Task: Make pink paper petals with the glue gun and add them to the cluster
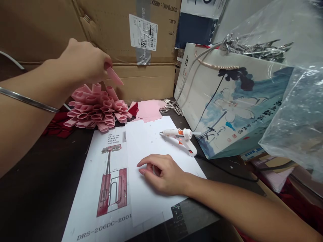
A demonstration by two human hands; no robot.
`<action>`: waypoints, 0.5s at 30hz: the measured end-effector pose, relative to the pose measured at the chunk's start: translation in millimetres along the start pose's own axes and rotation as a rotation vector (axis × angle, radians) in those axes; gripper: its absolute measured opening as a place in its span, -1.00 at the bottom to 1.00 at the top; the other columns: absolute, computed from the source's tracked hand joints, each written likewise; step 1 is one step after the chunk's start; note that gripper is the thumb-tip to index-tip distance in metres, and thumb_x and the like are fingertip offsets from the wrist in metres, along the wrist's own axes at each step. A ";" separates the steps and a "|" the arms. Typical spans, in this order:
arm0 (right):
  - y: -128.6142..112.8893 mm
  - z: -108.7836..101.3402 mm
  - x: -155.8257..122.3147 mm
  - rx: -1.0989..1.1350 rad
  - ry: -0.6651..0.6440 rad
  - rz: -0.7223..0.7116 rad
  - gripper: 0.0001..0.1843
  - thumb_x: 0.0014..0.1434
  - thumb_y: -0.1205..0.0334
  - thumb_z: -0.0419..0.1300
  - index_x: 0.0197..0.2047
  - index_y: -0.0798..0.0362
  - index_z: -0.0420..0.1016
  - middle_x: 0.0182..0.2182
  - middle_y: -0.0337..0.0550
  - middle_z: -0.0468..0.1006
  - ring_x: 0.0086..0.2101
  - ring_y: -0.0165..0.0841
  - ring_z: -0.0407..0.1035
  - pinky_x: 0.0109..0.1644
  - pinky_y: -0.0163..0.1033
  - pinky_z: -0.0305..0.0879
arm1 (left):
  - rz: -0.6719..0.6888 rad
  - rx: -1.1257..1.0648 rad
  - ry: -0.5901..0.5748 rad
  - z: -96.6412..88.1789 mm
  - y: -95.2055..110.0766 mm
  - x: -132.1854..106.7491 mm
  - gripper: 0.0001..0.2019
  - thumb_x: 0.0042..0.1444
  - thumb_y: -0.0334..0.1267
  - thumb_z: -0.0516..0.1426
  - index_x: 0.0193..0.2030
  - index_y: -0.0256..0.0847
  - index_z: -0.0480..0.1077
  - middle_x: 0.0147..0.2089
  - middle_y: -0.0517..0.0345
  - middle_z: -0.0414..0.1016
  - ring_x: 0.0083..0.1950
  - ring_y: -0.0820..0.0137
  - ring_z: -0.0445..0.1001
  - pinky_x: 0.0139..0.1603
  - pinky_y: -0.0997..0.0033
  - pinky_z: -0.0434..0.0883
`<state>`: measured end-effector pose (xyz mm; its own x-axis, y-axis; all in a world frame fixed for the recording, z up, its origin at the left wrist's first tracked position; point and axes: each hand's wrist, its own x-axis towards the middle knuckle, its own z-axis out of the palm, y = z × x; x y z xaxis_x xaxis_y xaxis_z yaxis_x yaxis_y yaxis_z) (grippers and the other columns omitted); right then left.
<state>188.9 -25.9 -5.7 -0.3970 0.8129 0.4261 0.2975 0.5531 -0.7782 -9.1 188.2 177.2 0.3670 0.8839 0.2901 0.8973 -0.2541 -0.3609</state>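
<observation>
Bare right forearm (242,205) crosses the lower right of the frame to a right hand (161,174) resting on a white sheet (151,148); its grip is released, fingers loosely curled over nothing. Left forearm (22,121), ringed by a thin metal bangle (30,99), reaches in from the left to a left hand (83,62) at upper left. That grip is clenched, pinching a pink strip (114,76) that angles out to the right, just above a cluster of rolled pink tubes (97,107) on the dark bench (42,161).

Many tubes already stand packed together in that cluster, so a good deal looks done. Flat pink pieces (148,111) lie just right of it, apparently not yet rolled, with a red piece (133,109) touching their left edge. How many remain cannot be told.

A white-and-orange glue gun (181,139) lies on the white sheet, its nozzle pointing left. Left of it, a printed drawing (108,181) shows a red-and-pink panel. Metal clips (171,106) sit against a lotus-painted paper bag (227,101) at right, below a clear plastic bag (290,111). A cardboard carton (141,80) fills the top.
</observation>
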 end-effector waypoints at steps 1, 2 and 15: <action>-0.1 0.1 0.0 0.001 -0.003 0.001 -0.81 0.19 0.29 0.15 -0.17 0.13 0.54 -0.53 -0.28 0.42 -0.57 -0.50 0.19 -0.44 -0.36 0.18 | -0.002 0.012 -0.009 1.4 -1.2 0.1 -0.70 0.21 -0.23 0.05 -0.05 -0.32 0.49 -0.08 0.07 0.49 0.09 0.17 0.35 0.16 -0.01 0.15; -0.2 0.2 -0.1 0.001 -0.003 0.001 -0.81 0.20 0.29 0.15 -0.17 0.14 0.54 -0.53 -0.28 0.41 -0.57 -0.49 0.20 -0.43 -0.35 0.18 | -0.004 0.021 -0.019 2.9 -2.1 0.1 -0.72 0.19 -0.25 0.07 -0.06 -0.32 0.49 -0.09 0.06 0.49 0.08 0.18 0.35 0.16 -0.02 0.14; 1.4 1.1 -1.4 0.014 0.008 -0.007 -0.83 0.18 0.31 0.16 -0.19 0.14 0.55 -0.54 -0.29 0.41 -0.58 -0.51 0.18 -0.43 -0.37 0.17 | 0.009 0.019 -0.178 35.0 6.4 -8.5 -0.75 0.19 -0.29 0.09 -0.20 -0.45 0.53 -0.12 -0.14 0.54 0.07 0.13 0.32 0.17 0.05 0.05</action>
<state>188.8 -26.5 -7.9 -0.3925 0.8103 0.4352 0.2824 0.5565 -0.7814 -15.1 192.8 141.4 0.3244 0.9375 0.1258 0.8888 -0.2566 -0.3796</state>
